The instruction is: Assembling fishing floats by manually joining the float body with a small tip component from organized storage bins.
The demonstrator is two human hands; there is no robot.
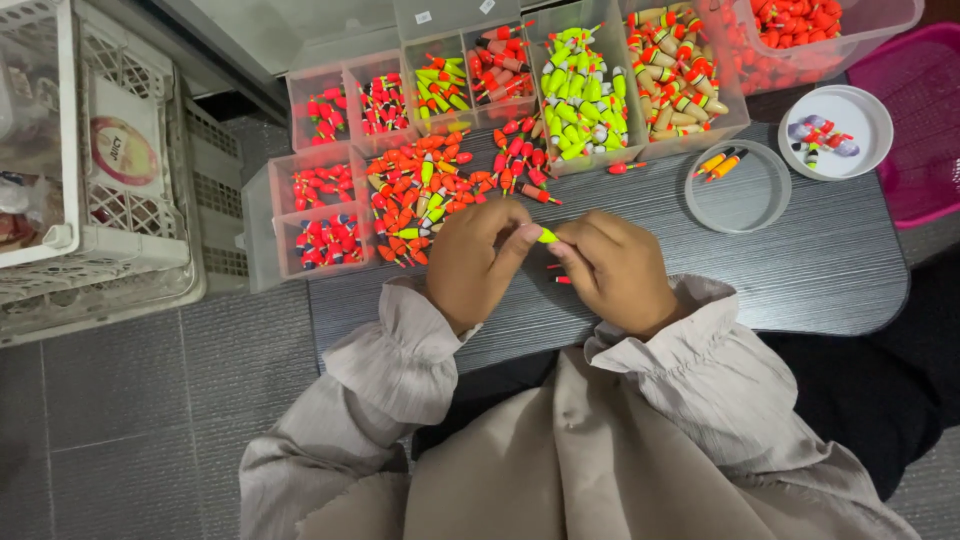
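Where both hands meet — yellow-green float (547, 236) between left hand (478, 262) and right hand (617, 270) fingertips

Glossy plastic floats (425, 195) are lying on a matt, wood-grained grey tabletop (800, 265) (finely ridged), clear smooth plastic bins (585, 85) are gleaming, and soft cloth sleeves (400, 355) are wrinkling.

A heap of floats (440, 195) lies on the bench (830, 260), behind the hands. Compartment boxes (320, 190) stand left of and behind it. Two round lids (740, 195) sit to the right; crates (100, 170) rest on the floor (120, 400), left.
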